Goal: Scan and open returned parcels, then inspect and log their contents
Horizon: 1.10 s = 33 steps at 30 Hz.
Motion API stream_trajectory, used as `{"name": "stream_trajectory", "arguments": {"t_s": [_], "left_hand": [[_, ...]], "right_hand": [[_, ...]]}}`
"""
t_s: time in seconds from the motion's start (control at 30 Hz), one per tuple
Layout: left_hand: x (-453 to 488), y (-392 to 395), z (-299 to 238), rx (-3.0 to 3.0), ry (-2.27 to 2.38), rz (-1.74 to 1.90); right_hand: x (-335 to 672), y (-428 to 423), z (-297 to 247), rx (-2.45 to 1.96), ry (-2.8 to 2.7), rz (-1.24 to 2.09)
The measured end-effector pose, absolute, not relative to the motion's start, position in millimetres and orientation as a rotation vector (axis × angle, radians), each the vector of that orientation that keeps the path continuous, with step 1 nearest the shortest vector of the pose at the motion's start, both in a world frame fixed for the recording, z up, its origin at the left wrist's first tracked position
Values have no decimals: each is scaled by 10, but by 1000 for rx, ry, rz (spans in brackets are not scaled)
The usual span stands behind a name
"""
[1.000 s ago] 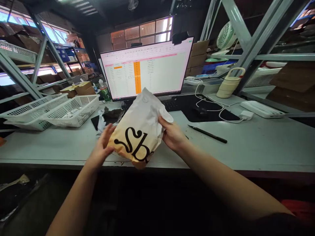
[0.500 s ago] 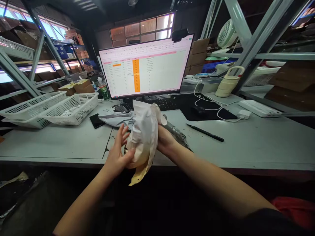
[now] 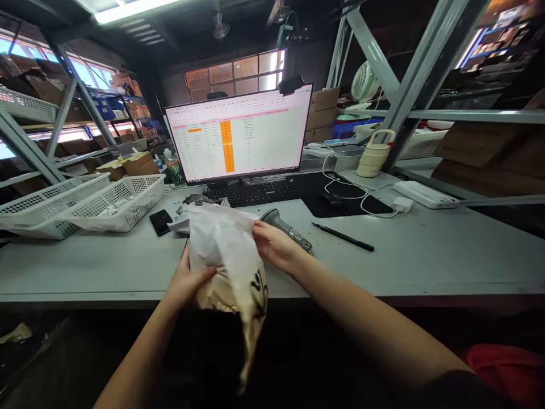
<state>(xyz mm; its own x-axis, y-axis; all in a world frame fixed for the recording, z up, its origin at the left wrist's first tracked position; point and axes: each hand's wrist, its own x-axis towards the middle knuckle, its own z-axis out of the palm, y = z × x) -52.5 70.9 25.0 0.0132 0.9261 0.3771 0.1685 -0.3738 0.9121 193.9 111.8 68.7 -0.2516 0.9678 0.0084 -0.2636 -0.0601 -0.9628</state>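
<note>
Between my hands, above the desk's front edge, is a white and yellowish plastic mailer bag (image 3: 225, 244) with dark marks on its lower right. My left hand (image 3: 187, 281) grips its left side, thumb lying across the front. At the upper right edge, my right hand (image 3: 272, 241) pinches the bag, fingers closed. A narrow yellowish strip of the bag hangs below the desk edge, blurred by motion. What the bag contains, if anything, is hidden. Behind my right hand lies a grey handheld scanner (image 3: 285, 227). Crumpled grey plastic (image 3: 181, 218) sits behind the bag.
A monitor (image 3: 268, 136) and a black keyboard (image 3: 259, 194) stand at the back. White baskets (image 3: 136, 207) and a phone (image 3: 160, 222) are on the left. To the right lie a black pen (image 3: 344, 237), a mouse (image 3: 331, 200) and a white power strip (image 3: 426, 195).
The bag has spread wider and shifted left, showing dark marks and a longer hanging strip. My left hand has closed on its side; my right hand has moved to its upper edge. The view has tilted up.
</note>
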Motion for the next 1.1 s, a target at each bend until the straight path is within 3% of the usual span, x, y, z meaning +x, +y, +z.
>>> {"name": "stream_trajectory", "arguments": {"t_s": [0.17,0.3,0.37,0.57,0.63,0.8,0.93,1.03,1.1], "left_hand": [[-737,514,536,1677,1609,1662],[-835,578,647,1565,1512,1867],[-880,622,588,1420,1328,1894],[-970,600,225,963,1121,1836],[-1013,597,129,933,1123,1836],[-1160,652,5,922,1171,1956],[-1187,653,-33,980,1238,2034],[-1186,605,-34,1095,1343,2139],[-1195,556,-14,1164,1410,2212]], "right_hand": [[1934,571,1101,-663,-1654,500],[1908,431,1177,-724,-2057,-29],[2002,670,1068,-874,-1984,73],[2357,1441,774,-1027,-1454,1022],[2440,1479,795,-1025,-1409,974],[2683,1514,766,-1323,-1646,403],[2803,1577,575,-1648,-1748,823],[2820,1530,554,-1613,-1550,1185],[2816,1430,626,-1538,-1401,1227]]}}
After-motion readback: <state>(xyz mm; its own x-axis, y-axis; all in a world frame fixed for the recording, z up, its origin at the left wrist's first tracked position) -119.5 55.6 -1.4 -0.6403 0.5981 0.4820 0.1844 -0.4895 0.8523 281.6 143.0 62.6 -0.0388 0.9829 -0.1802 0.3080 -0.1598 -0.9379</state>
